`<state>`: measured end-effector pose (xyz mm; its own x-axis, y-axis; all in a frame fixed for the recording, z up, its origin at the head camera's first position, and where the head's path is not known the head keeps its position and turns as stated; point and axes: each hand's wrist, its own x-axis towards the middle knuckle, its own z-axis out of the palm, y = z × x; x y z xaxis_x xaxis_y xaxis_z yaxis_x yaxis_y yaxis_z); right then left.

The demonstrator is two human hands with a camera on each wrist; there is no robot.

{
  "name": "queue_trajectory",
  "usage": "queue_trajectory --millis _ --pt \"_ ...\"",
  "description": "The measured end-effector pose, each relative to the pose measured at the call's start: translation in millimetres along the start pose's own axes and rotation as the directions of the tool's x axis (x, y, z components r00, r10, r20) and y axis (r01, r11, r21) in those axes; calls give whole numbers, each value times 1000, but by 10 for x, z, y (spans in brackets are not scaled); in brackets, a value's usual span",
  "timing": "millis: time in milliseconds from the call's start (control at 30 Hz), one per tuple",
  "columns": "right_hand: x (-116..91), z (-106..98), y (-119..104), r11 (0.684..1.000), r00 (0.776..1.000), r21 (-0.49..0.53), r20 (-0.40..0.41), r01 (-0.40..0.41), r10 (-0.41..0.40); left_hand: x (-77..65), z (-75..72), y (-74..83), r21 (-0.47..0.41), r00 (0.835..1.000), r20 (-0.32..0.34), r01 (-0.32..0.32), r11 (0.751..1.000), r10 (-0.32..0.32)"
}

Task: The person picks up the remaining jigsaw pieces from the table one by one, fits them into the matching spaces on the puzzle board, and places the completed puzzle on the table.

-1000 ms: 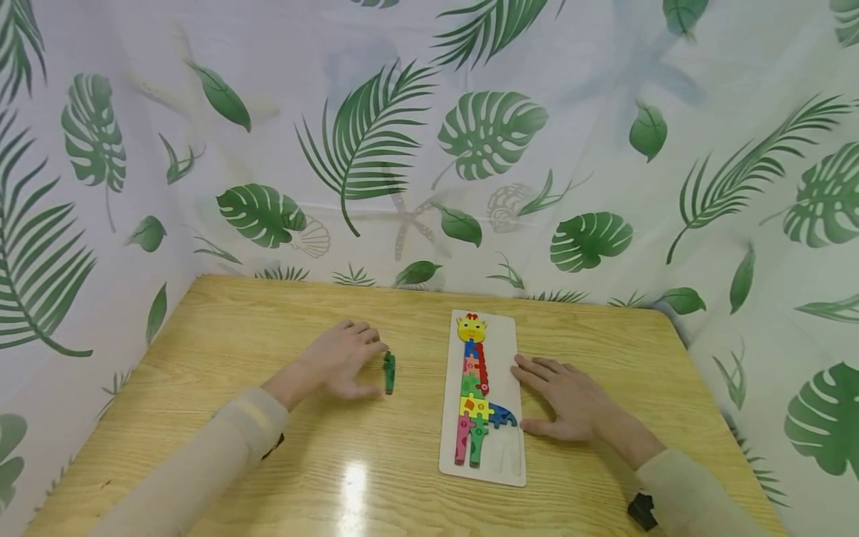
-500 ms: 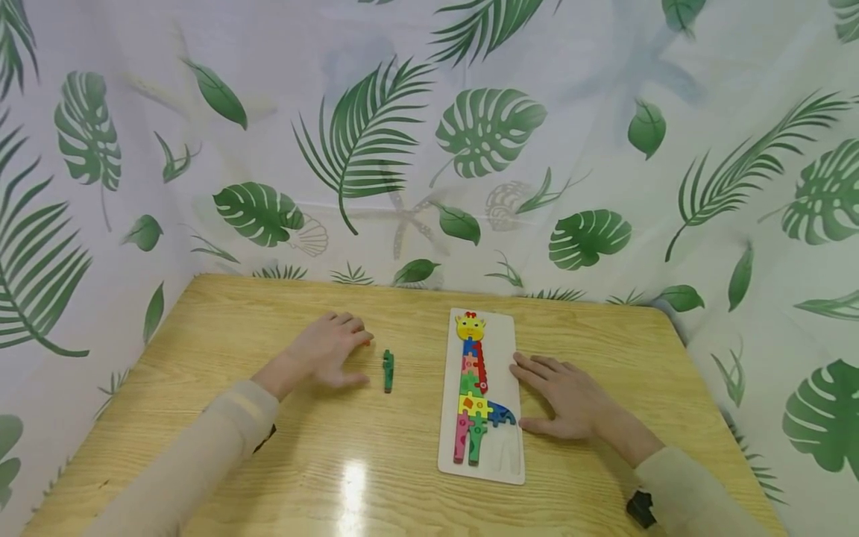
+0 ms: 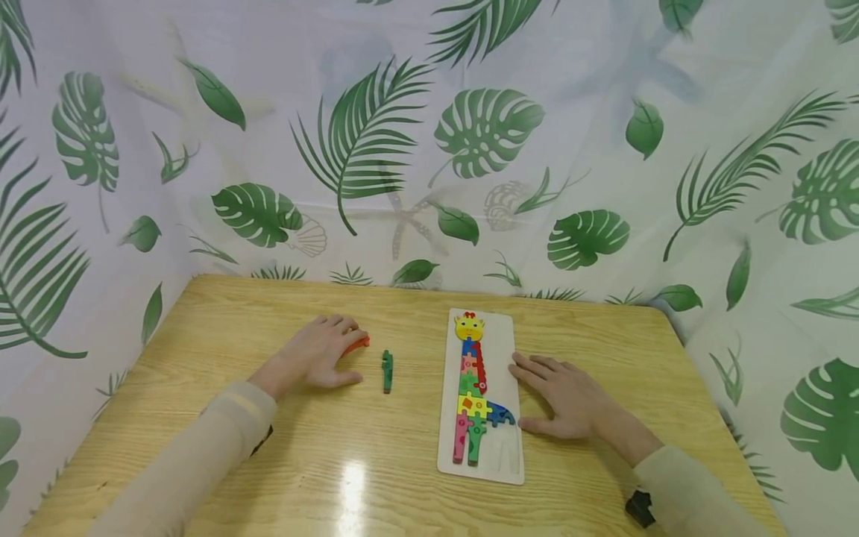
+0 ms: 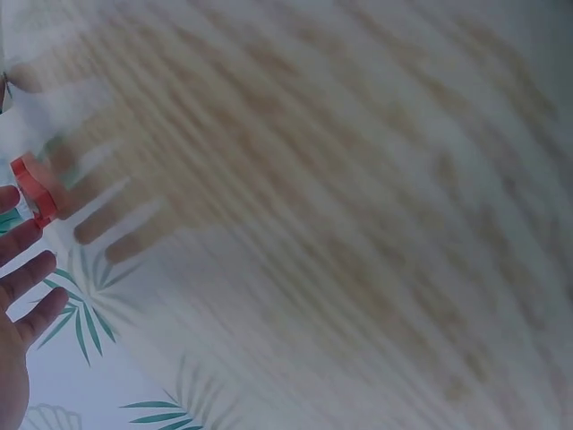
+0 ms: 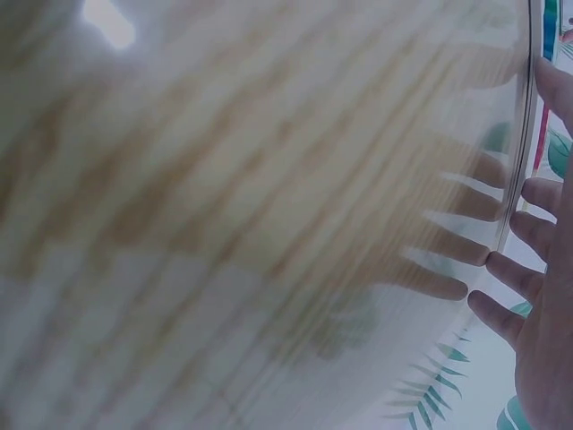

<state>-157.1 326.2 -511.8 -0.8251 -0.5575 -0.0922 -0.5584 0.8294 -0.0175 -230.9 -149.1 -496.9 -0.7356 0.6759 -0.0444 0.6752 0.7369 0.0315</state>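
On the table, a red puzzle piece lies by the fingers of my left hand, partly hidden under them. The fingers are loosely extended and the thumb stands apart; in the left wrist view the red piece is at the fingertips. A dark green puzzle piece lies just right of that hand. Flat beside the right edge of the white puzzle board rests my right hand, its fingertips and thumb at that edge. A giraffe of colourful pieces, with a yellow head, fills part of the board.
A leg-shaped recess shows at the board's lower right. The wooden table ends at a white cloth with green leaves, hanging behind and at both sides. Light glares on the table front.
My left hand has moved left, away from the dark green piece, and more of the red piece shows at its fingers. The right hand and the board stay in place.
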Motion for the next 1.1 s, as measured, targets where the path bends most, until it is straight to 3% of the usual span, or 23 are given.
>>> queue_trajectory --millis 1100 --pt "-6 -10 -5 1000 1000 11 -2 5 -5 -57 93 -87 -11 999 -49 16 1000 -17"
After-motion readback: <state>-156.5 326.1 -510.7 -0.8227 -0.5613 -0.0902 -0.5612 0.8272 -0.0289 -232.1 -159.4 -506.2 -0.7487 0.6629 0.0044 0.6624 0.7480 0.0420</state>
